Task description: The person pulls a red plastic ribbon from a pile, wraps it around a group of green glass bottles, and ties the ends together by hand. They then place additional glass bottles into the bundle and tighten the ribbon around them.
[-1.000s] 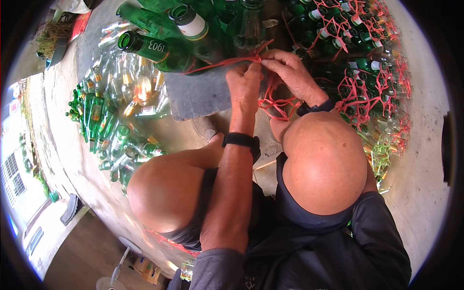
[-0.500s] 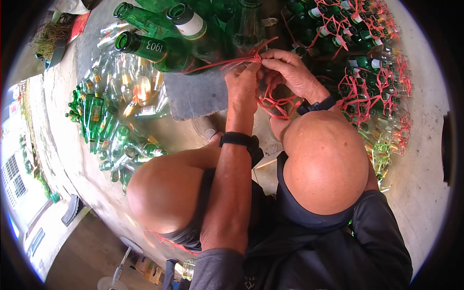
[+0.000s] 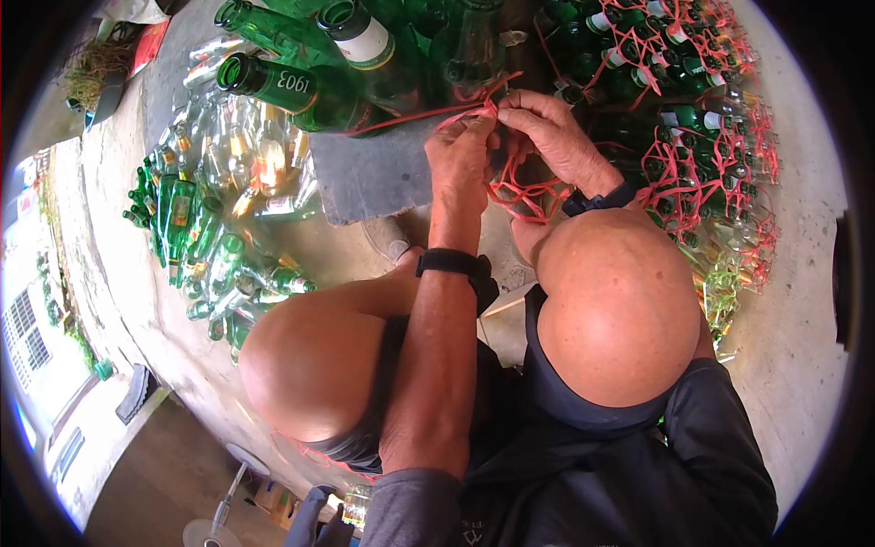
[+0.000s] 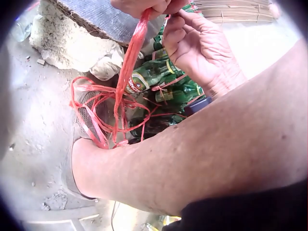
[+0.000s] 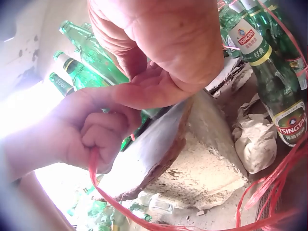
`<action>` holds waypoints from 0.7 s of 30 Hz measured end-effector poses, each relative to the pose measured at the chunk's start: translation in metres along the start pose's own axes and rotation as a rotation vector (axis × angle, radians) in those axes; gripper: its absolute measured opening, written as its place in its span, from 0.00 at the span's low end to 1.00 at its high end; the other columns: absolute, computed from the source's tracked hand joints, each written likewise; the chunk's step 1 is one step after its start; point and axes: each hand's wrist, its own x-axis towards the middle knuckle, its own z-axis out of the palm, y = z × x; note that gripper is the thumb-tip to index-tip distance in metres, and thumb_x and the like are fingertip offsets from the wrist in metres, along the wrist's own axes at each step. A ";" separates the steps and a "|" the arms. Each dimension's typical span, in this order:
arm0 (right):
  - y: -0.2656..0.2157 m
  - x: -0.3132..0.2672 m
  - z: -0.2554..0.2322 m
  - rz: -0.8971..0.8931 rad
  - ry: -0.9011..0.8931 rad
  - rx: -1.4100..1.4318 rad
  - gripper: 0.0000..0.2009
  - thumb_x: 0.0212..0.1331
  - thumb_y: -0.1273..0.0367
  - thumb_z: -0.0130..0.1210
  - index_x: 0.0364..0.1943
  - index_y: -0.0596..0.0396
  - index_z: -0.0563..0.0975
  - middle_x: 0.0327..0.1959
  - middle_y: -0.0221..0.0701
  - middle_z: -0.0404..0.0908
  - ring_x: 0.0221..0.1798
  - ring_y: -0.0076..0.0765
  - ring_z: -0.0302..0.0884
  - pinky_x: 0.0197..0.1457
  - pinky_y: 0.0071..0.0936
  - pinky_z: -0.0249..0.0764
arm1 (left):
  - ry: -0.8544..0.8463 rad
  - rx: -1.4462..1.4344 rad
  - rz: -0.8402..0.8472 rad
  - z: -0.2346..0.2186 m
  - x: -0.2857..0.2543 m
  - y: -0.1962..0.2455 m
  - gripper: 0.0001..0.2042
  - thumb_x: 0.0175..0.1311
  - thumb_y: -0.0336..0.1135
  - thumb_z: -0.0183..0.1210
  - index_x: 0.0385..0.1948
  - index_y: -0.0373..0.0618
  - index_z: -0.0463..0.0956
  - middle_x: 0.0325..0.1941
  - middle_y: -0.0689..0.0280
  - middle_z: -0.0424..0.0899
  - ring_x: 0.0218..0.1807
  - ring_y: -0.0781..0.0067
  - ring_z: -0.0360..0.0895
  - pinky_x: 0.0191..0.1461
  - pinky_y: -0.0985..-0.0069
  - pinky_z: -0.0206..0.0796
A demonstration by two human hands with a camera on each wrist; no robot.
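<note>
Green bottles (image 3: 369, 55) stand grouped on a grey slab, with red plastic twine (image 3: 401, 120) drawn along their near side. My left hand (image 3: 460, 159) grips the twine at the slab's edge; in the right wrist view that hand (image 5: 103, 130) has its fingers curled round a strand hanging from the fist. My right hand (image 3: 556, 137) pinches the twine beside it, thumb and fingers close to the left fingertips. In the left wrist view, loose twine (image 4: 118, 96) hangs in loops beneath the hands. The exact spot between the fingertips is hidden.
More green bottles bound in red twine (image 3: 684, 137) stand at the right. Loose clear and green bottles (image 3: 205, 228) lie on the floor at the left. The slab (image 3: 369, 182) has a rough pale block (image 5: 197, 168) under it. My knees flank the forearms.
Both hands stay at nearly the same spot, with small shifts of the fingers on the twine. The head view has moved slightly.
</note>
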 end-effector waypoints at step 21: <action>0.002 0.001 0.000 0.017 0.008 0.087 0.10 0.67 0.65 0.59 0.44 0.57 0.82 0.32 0.26 0.84 0.29 0.19 0.78 0.31 0.18 0.76 | -0.014 0.034 0.019 -0.002 0.001 -0.002 0.12 0.63 0.36 0.64 0.22 0.41 0.79 0.19 0.69 0.77 0.14 0.83 0.63 0.16 0.81 0.52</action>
